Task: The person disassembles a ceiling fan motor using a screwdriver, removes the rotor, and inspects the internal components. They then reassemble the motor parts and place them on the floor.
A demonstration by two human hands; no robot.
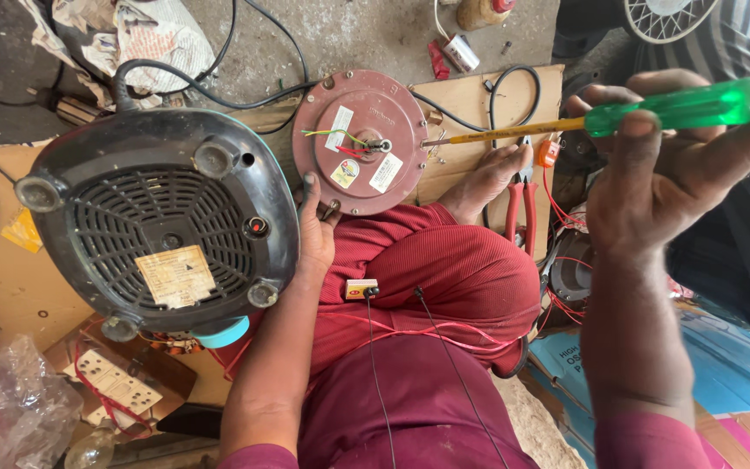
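Your fingers (pixel 644 139) on the right hand (pixel 670 182) are wrapped tight around the green handle of a screwdriver (pixel 618 117), whose yellow shaft reaches left with its tip at the hub of the round maroon motor housing (pixel 360 143), close to the bundle of coloured wires there. Your left hand (pixel 314 230) is spread along the lower edge of that housing, fingertips touching its rim, holding nothing closed; the upturned black appliance base (pixel 158 217) presses against the wrist side. The housing rests on cardboard (pixel 470 104) in front of your folded knee, with red-handled pliers (pixel 521 204) just beside your foot. You appear to be working at the hub fastener or terminal. The next move calls for a steady brace from the left hand and a tip seated squarely, clear of the wires.
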